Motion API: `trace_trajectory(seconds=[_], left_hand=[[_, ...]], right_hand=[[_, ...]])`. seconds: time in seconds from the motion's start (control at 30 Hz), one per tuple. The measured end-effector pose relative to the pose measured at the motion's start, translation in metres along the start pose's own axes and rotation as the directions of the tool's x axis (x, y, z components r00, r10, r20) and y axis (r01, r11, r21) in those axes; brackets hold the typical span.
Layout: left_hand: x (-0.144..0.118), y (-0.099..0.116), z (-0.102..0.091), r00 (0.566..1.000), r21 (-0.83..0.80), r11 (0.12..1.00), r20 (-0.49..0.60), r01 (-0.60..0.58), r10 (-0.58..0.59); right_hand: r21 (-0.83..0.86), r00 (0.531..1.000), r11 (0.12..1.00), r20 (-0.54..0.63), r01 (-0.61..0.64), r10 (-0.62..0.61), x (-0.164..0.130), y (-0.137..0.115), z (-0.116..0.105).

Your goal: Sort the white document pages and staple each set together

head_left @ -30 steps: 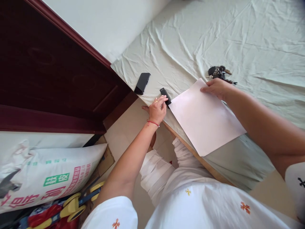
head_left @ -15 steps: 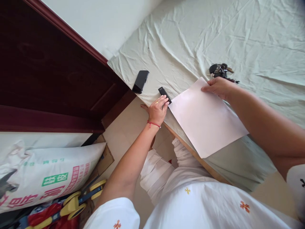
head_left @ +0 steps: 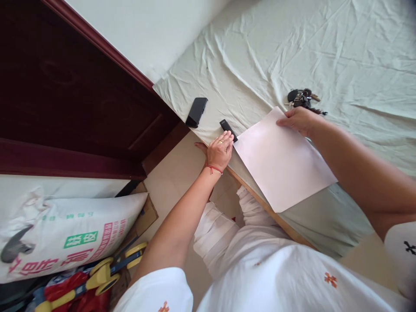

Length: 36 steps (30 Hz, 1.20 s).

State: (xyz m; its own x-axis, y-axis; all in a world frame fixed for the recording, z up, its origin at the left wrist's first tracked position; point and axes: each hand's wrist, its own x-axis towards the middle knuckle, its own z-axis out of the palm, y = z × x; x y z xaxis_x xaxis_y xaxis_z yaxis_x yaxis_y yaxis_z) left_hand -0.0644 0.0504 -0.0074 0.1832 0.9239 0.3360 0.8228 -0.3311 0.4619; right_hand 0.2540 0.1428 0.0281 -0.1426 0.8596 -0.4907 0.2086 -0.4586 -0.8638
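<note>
My left hand [head_left: 220, 151] presses down with its fingers together on a black stapler [head_left: 225, 125], which lies near the edge of the bed; its lower part is partly hidden under the fingers. A corner of white paper [head_left: 282, 164] meets the stapler's end by my fingertips. Whether this is one sheet or several, I cannot tell. On the far side of the paper, my right hand [head_left: 298, 121] pinches its edge between thumb and fingers. Just beyond that hand lies a bunch of keys [head_left: 303, 99].
A black phone [head_left: 196, 112] lies to the left on the light green bed sheet [head_left: 247, 78]. Dark red wooden furniture [head_left: 81, 86] stands at the left. Below it are a printed white sack [head_left: 81, 225] and a yellow and blue object [head_left: 104, 277] on the floor.
The view has shifted slightly. My left fingers lie flatter and closer together over the stapler. My right hand keeps its pinch on the paper.
</note>
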Motion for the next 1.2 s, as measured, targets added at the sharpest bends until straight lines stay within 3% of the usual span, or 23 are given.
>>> trace_trajectory(seconds=[0.2,0.3,0.4,0.5,0.6,0.73,0.9,1.2], left_hand=[[0.002,0.002,-0.016,0.999,-0.002,1.000,0.032,0.010,-0.010],[-0.018,0.008,-0.018,0.994,0.004,0.998,-0.097,0.060,-0.059],[-0.050,0.023,-0.011,0.953,-0.007,0.977,-0.215,0.215,-0.212],[-0.072,0.044,-0.001,0.945,-0.026,0.956,-0.146,0.291,-0.292],[-0.069,0.066,0.009,0.935,-0.025,0.938,-0.074,0.346,-0.347],[-0.050,0.092,0.027,0.854,0.135,0.846,-0.003,0.516,-0.520],[-0.047,0.106,0.044,0.894,0.355,0.832,-0.025,0.427,-0.448],[-0.048,0.104,0.045,0.885,0.387,0.812,-0.027,0.437,-0.464]], right_hand=[[-0.101,0.998,0.995,-0.055,0.001,-0.007,-0.012,0.005,0.003],[-0.103,0.996,0.995,-0.093,-0.006,-0.004,-0.028,0.016,-0.004],[0.008,0.998,1.000,-0.056,0.006,-0.005,-0.051,0.030,-0.014],[0.143,0.999,0.990,-0.032,0.015,-0.011,-0.072,0.046,-0.021],[0.186,0.998,0.982,-0.054,0.043,-0.034,-0.085,0.060,-0.024],[0.173,0.989,0.974,-0.026,0.147,-0.144,-0.090,0.073,-0.025],[0.132,0.981,0.973,0.010,0.190,-0.193,-0.088,0.081,-0.026],[0.104,0.974,0.970,0.035,0.220,-0.225,-0.077,0.087,-0.028]])
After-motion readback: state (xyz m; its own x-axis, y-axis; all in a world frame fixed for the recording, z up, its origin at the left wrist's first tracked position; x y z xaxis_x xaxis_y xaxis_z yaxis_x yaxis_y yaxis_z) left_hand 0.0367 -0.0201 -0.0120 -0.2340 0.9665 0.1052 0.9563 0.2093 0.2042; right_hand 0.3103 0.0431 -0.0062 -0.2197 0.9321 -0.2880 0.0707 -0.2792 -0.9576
